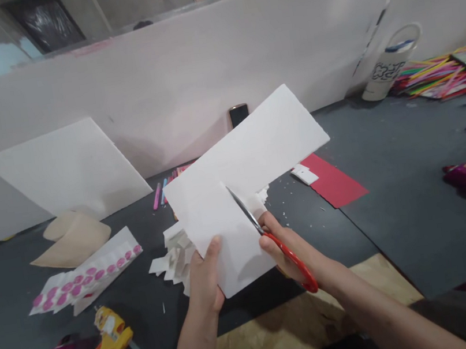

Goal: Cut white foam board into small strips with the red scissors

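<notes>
A white foam board point(223, 222) is held up over the dark table, with its upper part reaching out to the right. My left hand point(206, 274) grips its lower left edge, thumb on top and fingers underneath. In my right hand point(284, 242) is a pair of scissors point(289, 256) with red handles, its blades running into the board toward the upper left. One blade lies over the board's face; the other is hidden beneath. Below the board, a pile of white cut pieces point(175, 259) partly shows at its left.
At left are a yellow glue gun point(108, 348), a pink-dotted white strip point(86, 278) and a leaning white sheet point(68, 170). Red card point(332, 180) lies right, a phone point(239, 115) behind. A bottle point(388, 69) and colourful pipe cleaners point(441, 73) stand far right.
</notes>
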Demonstrator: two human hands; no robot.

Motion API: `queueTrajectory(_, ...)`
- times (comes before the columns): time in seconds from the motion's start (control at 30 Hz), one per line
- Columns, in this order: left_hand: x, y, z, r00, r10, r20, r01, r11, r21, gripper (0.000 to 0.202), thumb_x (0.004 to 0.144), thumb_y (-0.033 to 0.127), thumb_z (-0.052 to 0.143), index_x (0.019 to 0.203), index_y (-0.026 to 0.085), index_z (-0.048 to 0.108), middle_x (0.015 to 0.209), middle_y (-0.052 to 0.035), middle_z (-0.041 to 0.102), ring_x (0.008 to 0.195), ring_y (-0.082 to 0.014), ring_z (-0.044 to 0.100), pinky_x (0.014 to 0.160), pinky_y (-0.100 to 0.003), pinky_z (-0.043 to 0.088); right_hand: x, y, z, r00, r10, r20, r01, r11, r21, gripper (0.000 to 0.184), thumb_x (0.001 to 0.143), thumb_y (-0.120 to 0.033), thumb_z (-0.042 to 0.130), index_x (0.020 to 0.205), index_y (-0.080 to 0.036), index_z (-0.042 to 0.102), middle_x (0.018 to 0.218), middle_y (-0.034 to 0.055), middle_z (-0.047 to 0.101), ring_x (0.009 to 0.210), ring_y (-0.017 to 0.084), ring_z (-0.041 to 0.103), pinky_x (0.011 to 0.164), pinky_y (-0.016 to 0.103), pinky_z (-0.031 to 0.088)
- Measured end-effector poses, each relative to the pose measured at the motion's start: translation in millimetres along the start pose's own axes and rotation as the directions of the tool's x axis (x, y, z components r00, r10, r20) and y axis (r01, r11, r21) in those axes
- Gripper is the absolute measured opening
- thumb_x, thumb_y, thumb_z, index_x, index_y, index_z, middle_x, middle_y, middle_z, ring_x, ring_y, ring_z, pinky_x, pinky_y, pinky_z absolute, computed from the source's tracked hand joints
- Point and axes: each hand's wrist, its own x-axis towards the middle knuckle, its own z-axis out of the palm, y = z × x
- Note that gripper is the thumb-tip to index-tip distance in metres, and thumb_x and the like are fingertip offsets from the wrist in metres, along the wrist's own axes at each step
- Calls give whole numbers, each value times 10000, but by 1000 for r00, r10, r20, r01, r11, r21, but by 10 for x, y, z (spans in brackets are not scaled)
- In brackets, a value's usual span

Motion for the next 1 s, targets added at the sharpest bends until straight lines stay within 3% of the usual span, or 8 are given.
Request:
queueTrajectory(0.3, 3, 9, 0, 1000, -26, 3, 26, 999, -19, 524, 681, 309, 865, 1145, 129, 700, 1006, -143, 788, 983, -302, 740, 930, -406, 580, 10, -15, 15, 999, 28, -42, -29, 999, -24, 346, 926, -590, 399, 975, -251, 345, 651, -69, 434, 571, 140, 428, 566, 262, 359)
queueTrajectory(0.57, -21, -16, 10, 997, -64, 46, 64, 998, -8, 530, 651, 344, 882, 1102, 118, 721, 993, -150, 790, 976, -319, 741, 907, -412, 592, 18, -125, -124, 999, 49, -4, -49, 996, -75, 343, 944, -596, 366, 995, -259, 335, 688, -58, 463, 589, 149, 444, 578, 270, 348)
queueTrajectory(1.0, -28, -2, 21, 998, -59, 34, 59, 998, -3, 502, 634, 370, 885, 1043, 121, 732, 972, -145, 792, 993, -327, 733, 905, -420, 589, 42, -129, -44, 995, 70, -70, -73, 996, -42, 420, 914, -673, 420, 934, -262, 333, 653, -72, 445, 580, 142, 453, 553, 249, 367)
